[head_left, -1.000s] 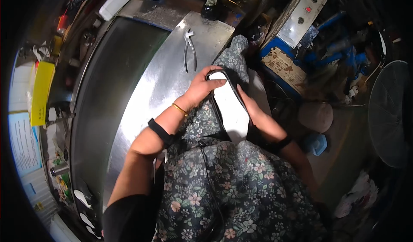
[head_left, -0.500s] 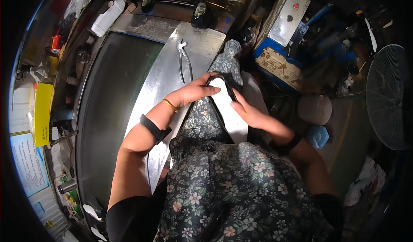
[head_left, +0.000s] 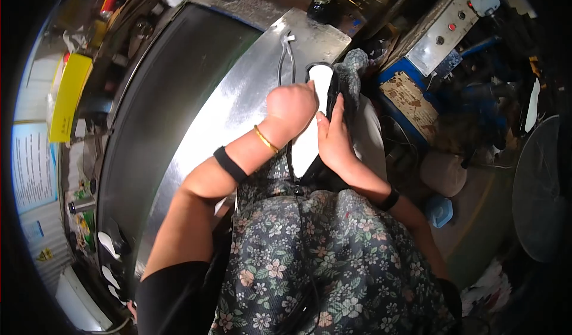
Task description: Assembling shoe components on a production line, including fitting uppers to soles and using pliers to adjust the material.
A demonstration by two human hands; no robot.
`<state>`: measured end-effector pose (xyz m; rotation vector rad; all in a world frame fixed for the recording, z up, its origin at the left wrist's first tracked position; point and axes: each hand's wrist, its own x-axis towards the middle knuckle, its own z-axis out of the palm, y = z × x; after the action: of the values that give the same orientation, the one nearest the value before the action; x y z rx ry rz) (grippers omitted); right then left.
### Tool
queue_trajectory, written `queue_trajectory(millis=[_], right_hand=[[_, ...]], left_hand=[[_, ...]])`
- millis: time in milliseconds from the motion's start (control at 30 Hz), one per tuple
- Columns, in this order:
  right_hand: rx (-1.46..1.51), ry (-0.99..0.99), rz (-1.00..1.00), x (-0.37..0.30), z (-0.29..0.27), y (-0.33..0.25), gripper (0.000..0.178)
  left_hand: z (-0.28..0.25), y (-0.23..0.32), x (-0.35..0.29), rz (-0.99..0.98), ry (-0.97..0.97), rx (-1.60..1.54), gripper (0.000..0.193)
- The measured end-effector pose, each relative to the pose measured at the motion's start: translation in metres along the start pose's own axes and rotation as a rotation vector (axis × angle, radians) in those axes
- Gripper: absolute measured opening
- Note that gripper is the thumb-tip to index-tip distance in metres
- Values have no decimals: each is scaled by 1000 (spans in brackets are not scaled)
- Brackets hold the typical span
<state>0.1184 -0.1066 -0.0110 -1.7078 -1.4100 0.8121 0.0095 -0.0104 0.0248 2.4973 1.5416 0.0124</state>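
Note:
A black shoe upper with a white sole-shaped bottom facing up (head_left: 307,144) rests against my flowered apron (head_left: 292,257), toe pointing away from me. My left hand (head_left: 292,110) is closed in a fist at its left edge, near the toe, thumb side against the white surface; what the fingers grip is hidden. My right hand (head_left: 337,138) holds the shoe's right side, fingers stretched along the black edge and thumb on the white bottom. Beyond my left hand, a pair of metal pincers (head_left: 286,61) lies on the shiny metal sheet (head_left: 238,97).
A dark conveyor belt (head_left: 161,91) runs along the left, with white-bottomed shoes (head_left: 109,245) at its near end. A control box with buttons (head_left: 444,34) stands at the far right, above a fan (head_left: 539,192). A blue container (head_left: 440,211) sits low at right.
My left hand has gone from lying over the toe to a closed fist at the shoe's left edge. My right hand has slid along the side. The whole view has shifted.

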Motion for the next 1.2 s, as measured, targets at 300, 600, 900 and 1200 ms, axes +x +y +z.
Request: queue_trajectory(millis=[300, 600, 900, 1200], right_hand=[[220, 37, -60, -25, 0, 37, 60], [493, -103, 362, 108, -50, 53, 61], [-113, -44, -314, 107, -22, 30, 34], [997, -445, -53, 96, -66, -42, 63]], left_hand=[[92, -2, -69, -314, 343, -1182, 32], [35, 3, 62, -169, -202, -1198, 61], [62, 2, 23, 135, 160, -740, 40], [18, 1, -92, -187, -302, -1704, 77]])
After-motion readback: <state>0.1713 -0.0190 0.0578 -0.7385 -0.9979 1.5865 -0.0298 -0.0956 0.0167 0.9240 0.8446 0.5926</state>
